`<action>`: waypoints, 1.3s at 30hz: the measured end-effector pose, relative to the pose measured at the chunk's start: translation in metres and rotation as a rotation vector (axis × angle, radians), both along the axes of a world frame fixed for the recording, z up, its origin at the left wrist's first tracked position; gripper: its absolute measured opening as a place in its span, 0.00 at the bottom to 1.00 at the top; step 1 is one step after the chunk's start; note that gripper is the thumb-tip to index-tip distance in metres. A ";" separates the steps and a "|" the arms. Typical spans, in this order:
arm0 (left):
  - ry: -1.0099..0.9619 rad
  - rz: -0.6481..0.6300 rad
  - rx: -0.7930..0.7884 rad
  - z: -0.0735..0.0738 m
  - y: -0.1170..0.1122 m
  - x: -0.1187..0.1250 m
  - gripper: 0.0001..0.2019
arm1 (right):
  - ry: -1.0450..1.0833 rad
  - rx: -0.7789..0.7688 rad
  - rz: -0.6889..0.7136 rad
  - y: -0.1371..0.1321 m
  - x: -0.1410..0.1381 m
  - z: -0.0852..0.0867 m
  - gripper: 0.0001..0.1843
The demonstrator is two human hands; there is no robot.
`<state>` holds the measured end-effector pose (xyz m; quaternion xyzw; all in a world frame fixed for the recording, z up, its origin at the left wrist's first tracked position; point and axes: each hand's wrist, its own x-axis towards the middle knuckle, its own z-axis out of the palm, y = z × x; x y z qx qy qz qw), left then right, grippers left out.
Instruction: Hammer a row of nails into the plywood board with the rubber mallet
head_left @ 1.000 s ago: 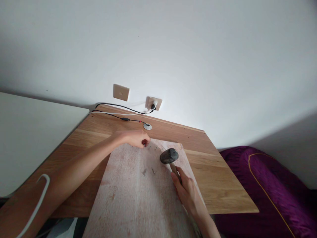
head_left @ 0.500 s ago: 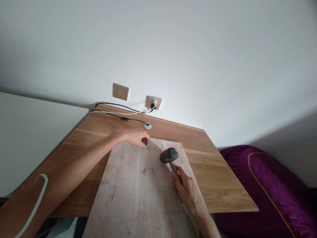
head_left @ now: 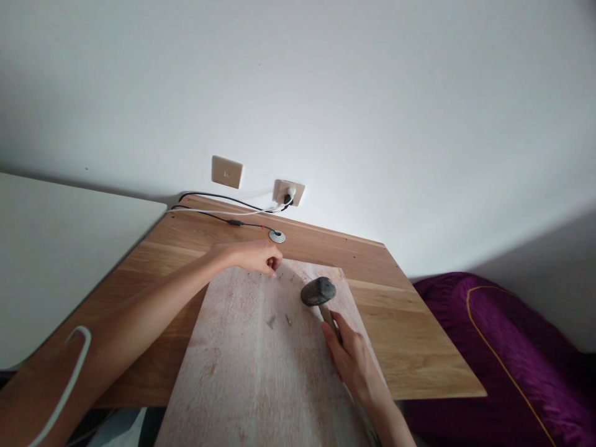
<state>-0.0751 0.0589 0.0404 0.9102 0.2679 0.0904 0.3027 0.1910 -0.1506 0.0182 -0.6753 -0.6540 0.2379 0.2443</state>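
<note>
Surface: a pale wooden board [head_left: 246,372] lies on the oak worktop [head_left: 410,354], its far end just under the left fingers.
Left fingers [head_left: 274,264]: curled tightly together at the board's far edge; whether they pinch something small, I cannot tell.
Right fingers [head_left: 347,347]: closed around the wooden handle of a mallet [head_left: 318,292], whose dark head sits over the board, ahead of them.
Nails: two nails [head_left: 270,321] stick up from the board, between both hands.
Room: beyond the left fingers, black and white cables [head_left: 223,212] run to a wall socket [head_left: 288,192]; purple bedding [head_left: 503,360] lies right of the right fingers.
In the way: nothing stands between the hands except the mallet head.
</note>
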 end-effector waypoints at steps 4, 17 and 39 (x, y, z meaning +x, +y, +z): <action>-0.018 -0.003 -0.015 -0.001 0.000 0.001 0.07 | 0.007 -0.029 -0.026 0.001 0.000 0.000 0.27; -0.331 0.241 -0.025 -0.037 -0.031 -0.010 0.02 | 0.022 -0.028 -0.015 0.002 -0.002 0.005 0.29; -0.448 0.338 0.079 -0.058 -0.038 -0.010 0.26 | 0.095 -0.093 0.255 0.054 -0.058 0.037 0.17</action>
